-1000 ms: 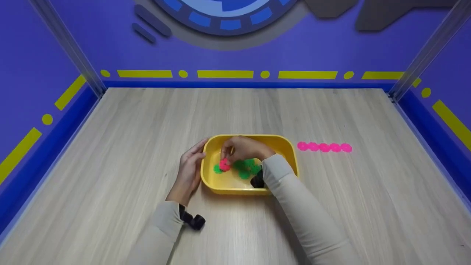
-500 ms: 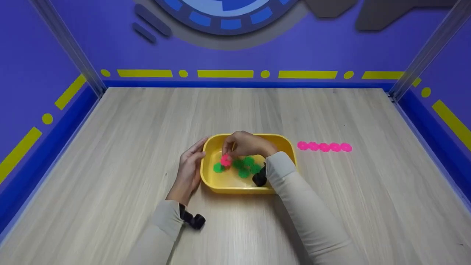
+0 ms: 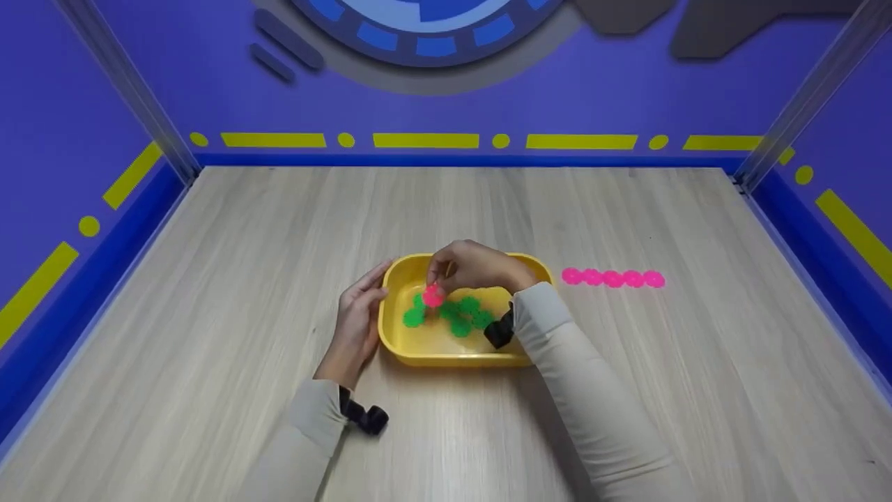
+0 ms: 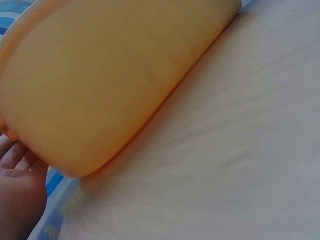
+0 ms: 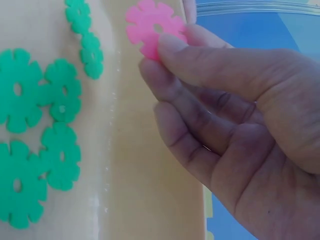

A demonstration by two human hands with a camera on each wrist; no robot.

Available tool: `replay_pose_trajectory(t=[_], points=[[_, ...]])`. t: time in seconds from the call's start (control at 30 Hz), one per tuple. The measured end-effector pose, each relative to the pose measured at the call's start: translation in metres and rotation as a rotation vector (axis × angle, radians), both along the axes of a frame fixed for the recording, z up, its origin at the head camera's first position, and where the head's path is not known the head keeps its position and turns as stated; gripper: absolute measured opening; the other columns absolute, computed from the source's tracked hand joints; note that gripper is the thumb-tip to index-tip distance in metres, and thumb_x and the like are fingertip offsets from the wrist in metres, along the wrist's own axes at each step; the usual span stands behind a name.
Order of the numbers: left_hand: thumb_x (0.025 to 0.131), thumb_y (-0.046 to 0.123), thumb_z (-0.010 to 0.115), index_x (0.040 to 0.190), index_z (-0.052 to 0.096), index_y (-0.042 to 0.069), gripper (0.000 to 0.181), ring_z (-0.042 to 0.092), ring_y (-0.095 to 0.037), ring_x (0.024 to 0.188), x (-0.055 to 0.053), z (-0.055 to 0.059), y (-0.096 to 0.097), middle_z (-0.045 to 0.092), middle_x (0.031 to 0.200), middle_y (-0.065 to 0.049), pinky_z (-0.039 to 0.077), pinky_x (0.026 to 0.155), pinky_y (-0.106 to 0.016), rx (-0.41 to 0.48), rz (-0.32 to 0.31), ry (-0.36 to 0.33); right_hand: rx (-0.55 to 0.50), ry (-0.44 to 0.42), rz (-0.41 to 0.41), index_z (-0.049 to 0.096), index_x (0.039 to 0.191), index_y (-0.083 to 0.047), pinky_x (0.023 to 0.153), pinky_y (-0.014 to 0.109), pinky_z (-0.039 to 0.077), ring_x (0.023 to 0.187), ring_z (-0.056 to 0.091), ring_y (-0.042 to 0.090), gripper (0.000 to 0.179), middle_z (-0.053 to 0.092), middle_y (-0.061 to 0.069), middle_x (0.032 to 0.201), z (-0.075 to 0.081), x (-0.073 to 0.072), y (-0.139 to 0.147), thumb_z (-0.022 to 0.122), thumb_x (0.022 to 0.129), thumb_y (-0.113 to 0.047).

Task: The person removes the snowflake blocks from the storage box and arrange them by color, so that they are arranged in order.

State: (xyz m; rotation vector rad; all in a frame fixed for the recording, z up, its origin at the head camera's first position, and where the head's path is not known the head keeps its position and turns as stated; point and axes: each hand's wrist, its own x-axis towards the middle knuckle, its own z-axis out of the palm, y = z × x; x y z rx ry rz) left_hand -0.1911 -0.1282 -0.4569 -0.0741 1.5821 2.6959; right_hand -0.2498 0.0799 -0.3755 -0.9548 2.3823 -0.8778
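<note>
In the head view a yellow plastic bin stands on the table. My right hand is over its inside, pinching a pink snowflake disc between thumb and fingers. The right wrist view shows the pink disc, round with notched edges and a hole in the centre, raised above the bin floor. Several green snowflake discs lie in the bin, some joined together. My left hand rests against the bin's left wall with its fingers extended; in the left wrist view the bin hides part of that hand.
A row of several joined pink snowflake discs lies on the wooden table to the right of the bin. Blue panels with yellow markings wall the table at the back and sides.
My right hand has lifted the pink snowflake disc up and slightly right, away from the green discs at the bin's left, uncovering more of them. The left hand stays on the bin.
</note>
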Motion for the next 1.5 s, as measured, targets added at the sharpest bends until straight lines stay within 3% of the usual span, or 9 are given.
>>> replay_pose_trajectory(t=[0.77,1.13,1.5], points=[[0.087,-0.008,0.042,0.141,0.041,-0.007,0.054,0.035,-0.021,0.142,-0.001,0.001,-0.003,0.040,0.150,-0.019,0.030,0.116,-0.032,-0.029,-0.002,0.007,0.019,-0.011,-0.062,0.071,0.095,-0.011,0.081,0.029,0.057,0.086,0.064,0.018,0.010,0.072,0.002,0.090,0.018,0.002,0.030,0.069,0.086,-0.009],[0.086,-0.011,0.040,0.141,0.039,-0.011,0.054,0.032,-0.023,0.143,-0.001,0.002,-0.002,0.035,0.152,-0.021,0.032,0.114,-0.033,0.027,-0.021,0.006,0.002,-0.042,-0.086,0.071,0.098,-0.007,0.082,0.031,0.057,0.087,0.067,0.019,0.013,0.072,0.006,0.095,0.022,0.001,0.051,0.069,0.085,-0.006],[0.087,-0.009,0.041,0.141,0.041,-0.007,0.055,0.035,-0.020,0.142,0.001,0.001,-0.002,0.038,0.151,-0.017,0.033,0.114,-0.031,0.019,-0.014,-0.025,0.022,-0.008,-0.128,0.072,0.102,-0.005,0.086,0.036,0.057,0.092,0.066,0.023,0.017,0.072,0.010,0.099,0.023,0.001,0.073,0.069,0.086,-0.007]])
